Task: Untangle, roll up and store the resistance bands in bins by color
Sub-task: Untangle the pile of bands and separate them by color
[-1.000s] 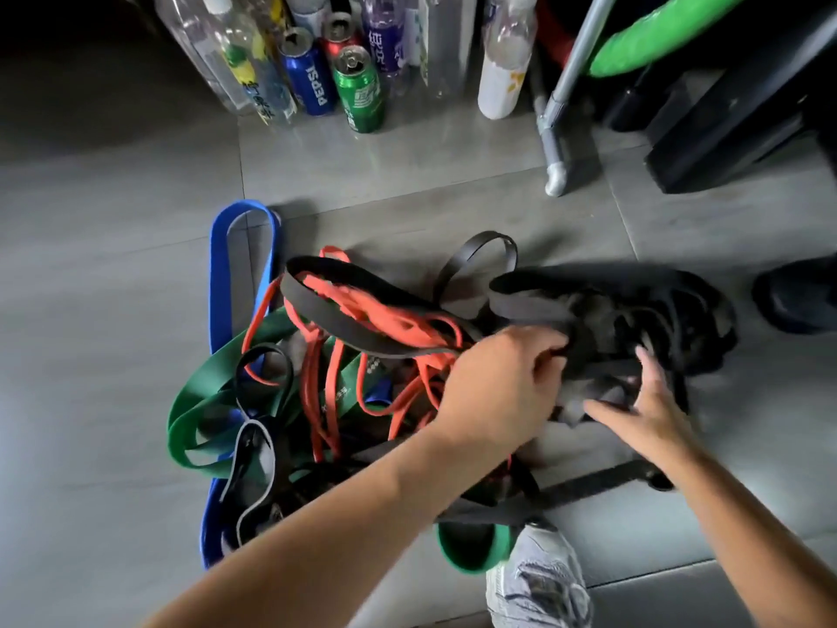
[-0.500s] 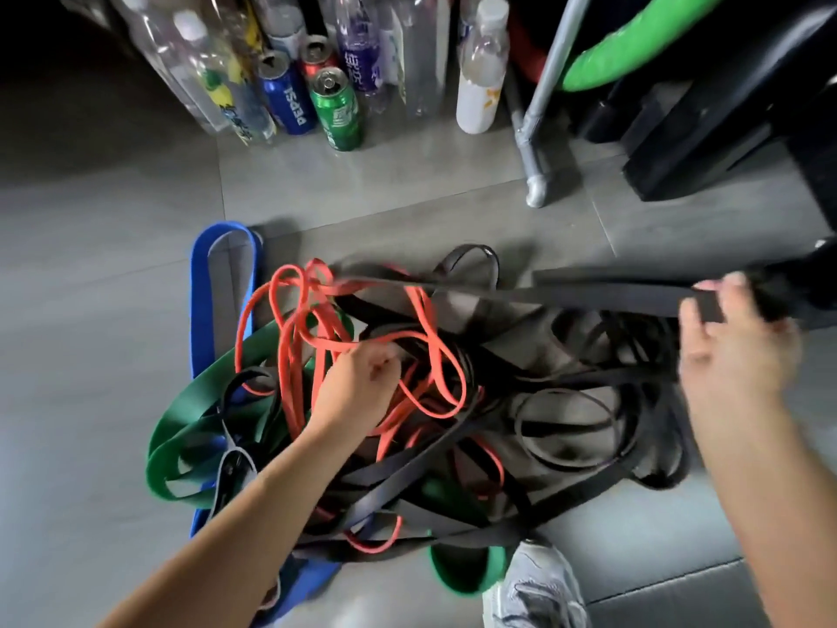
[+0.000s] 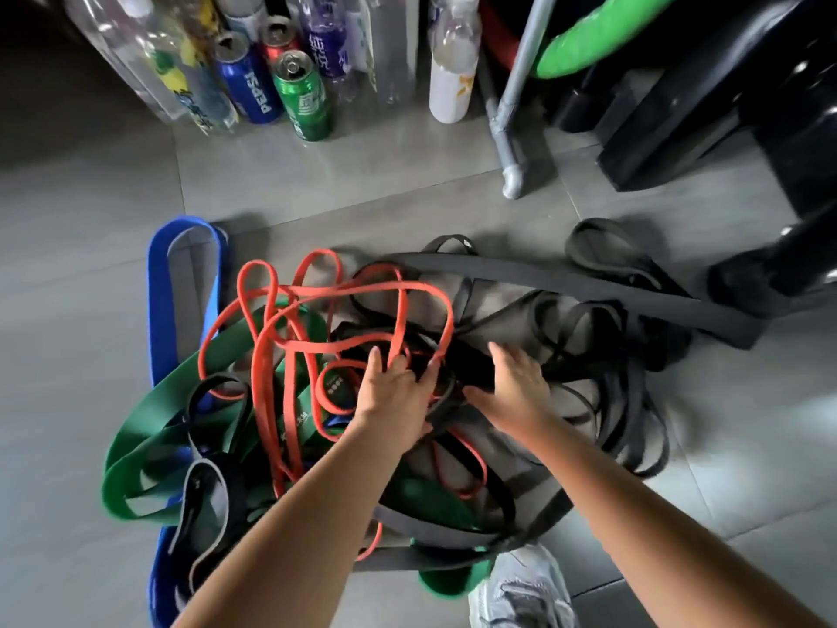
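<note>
Left hand (image 3: 394, 394) is in the middle of the tangle, fingers pushed in among the orange band (image 3: 362, 290) loops and black strands. Can't tell if it's actually pinching one. Right hand (image 3: 516, 387) is just beside it, fingers straight and spread, lying flat on the black bands (image 3: 634, 423), holding nothing.

Whole pile sits on the tiled floor (image 3: 90, 219): blue band (image 3: 158, 301) and green band (image 3: 149, 428) on the left, orange woven over the middle, wide black band (image 3: 589, 287) stretched across the far side. No bins in view.

Step looks like untangling, early: nothing separated or rolled. Next move, my read: take one colour. Orange is on top, so find a free loop and feed it out rather than pull. It threads under black strands, and pulling would likely tighten the knot.
</note>
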Demonstrator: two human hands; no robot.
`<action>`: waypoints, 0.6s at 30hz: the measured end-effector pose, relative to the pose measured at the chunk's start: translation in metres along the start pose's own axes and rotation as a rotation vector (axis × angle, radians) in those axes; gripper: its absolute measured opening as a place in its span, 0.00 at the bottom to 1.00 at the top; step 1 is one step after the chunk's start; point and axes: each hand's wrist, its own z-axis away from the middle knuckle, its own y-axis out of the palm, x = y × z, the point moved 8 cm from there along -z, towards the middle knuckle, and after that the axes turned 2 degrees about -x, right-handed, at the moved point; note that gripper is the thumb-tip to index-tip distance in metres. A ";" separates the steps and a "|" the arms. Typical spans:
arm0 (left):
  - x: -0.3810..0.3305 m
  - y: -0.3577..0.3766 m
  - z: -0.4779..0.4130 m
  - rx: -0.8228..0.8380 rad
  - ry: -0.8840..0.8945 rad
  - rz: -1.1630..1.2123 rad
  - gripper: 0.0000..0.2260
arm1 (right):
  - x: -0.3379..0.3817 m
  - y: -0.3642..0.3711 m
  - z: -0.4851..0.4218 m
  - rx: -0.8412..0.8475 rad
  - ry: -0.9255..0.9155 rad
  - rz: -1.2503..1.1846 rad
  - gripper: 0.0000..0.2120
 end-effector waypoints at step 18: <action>0.132 0.027 0.082 0.001 -0.365 0.304 0.13 | -0.018 -0.010 -0.009 -0.044 0.085 -0.008 0.26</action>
